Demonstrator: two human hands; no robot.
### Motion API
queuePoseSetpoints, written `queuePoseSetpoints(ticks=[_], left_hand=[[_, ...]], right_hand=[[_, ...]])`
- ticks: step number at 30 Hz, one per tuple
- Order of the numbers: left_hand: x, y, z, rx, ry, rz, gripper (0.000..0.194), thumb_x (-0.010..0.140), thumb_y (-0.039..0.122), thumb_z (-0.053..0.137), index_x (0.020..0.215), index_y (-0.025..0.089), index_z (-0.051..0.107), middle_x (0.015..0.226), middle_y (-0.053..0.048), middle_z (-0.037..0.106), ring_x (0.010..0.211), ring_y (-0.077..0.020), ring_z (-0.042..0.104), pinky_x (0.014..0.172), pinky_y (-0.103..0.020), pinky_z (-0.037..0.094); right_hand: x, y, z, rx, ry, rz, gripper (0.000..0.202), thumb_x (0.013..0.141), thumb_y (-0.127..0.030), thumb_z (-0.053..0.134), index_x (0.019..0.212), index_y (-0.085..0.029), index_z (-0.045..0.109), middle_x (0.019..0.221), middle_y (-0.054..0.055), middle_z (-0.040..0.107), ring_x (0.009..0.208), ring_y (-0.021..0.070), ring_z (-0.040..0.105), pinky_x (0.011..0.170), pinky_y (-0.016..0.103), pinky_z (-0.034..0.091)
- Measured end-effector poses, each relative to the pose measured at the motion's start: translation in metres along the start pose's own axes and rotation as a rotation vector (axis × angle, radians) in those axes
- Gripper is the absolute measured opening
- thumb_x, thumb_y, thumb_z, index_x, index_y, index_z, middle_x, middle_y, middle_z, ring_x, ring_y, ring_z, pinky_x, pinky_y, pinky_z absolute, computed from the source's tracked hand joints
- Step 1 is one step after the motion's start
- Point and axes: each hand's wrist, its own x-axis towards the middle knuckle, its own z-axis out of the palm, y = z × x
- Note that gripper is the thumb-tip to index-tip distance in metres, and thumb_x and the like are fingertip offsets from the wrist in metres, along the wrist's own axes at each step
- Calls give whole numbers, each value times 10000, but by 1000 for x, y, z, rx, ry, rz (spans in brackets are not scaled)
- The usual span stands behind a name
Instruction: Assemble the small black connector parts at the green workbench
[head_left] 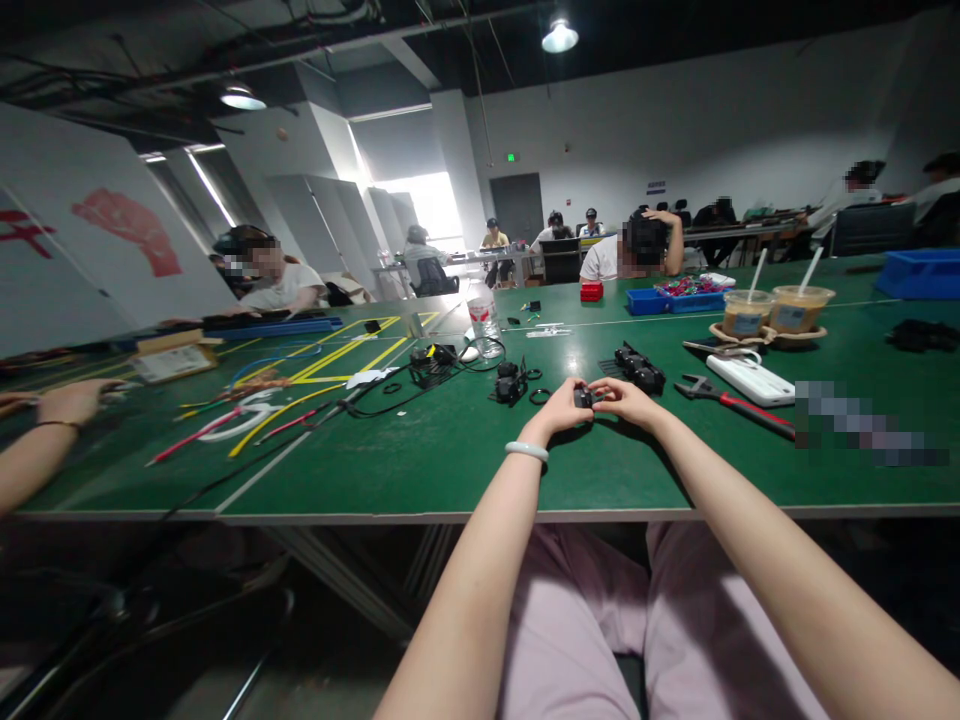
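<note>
My left hand (559,412) and my right hand (627,401) meet over the green table. Between their fingertips is a small black part (583,398), whose exact kind I cannot make out. Both hands are closed on it, and the fingers partly cover it. Just left of them lie black rings (540,396) and a cluster of black parts (511,382). A row of black blocky parts (637,367) sits behind my right hand. Red-and-black handled pliers (739,408) rest on the right.
A white power bank (750,379) and two drink cups (801,309) in a carrier stand to the right. Behind are a plastic bottle (483,318) and a blue tray (651,301). Cables (259,425) spread leftward, near a co-worker's hand (71,402).
</note>
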Motion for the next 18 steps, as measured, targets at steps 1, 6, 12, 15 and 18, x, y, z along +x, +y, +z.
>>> queuePoseSetpoints(ticks=[1,6,12,15,18], left_hand=[[0,0,0,3,3,-1,540,530,206,599,1028,126,407,908,-47,492,757,-125,467,676,-254,392],[-1,6,-1,2,5,-13,536,531,191,593,1029,123,406,909,-47,494,743,-117,465,671,-249,391],[-2,10,-1,0,-4,-25,536,530,182,592,1028,116,405,903,-46,493,729,-112,461,660,-243,391],[-2,9,-1,-1,-6,-16,528,533,183,591,1023,119,407,906,-45,491,738,-114,462,663,-242,391],[-2,9,-2,-1,-5,-14,533,527,183,596,1022,124,408,906,-43,491,740,-115,462,663,-242,391]], right_hand=[[0,0,0,-1,2,-1,443,565,-243,624,992,-175,528,894,43,547,697,108,518,650,257,425],[1,1,1,6,0,-13,435,567,-236,623,986,-172,530,900,45,549,719,113,525,680,269,424],[1,2,0,3,-5,-18,446,569,-245,623,997,-172,520,911,46,545,723,112,521,682,271,422],[2,3,0,5,-11,-14,446,571,-248,622,997,-171,517,907,44,546,722,111,520,678,265,422],[3,4,0,6,-11,-17,445,566,-249,626,992,-172,520,901,40,547,723,110,519,674,260,422]])
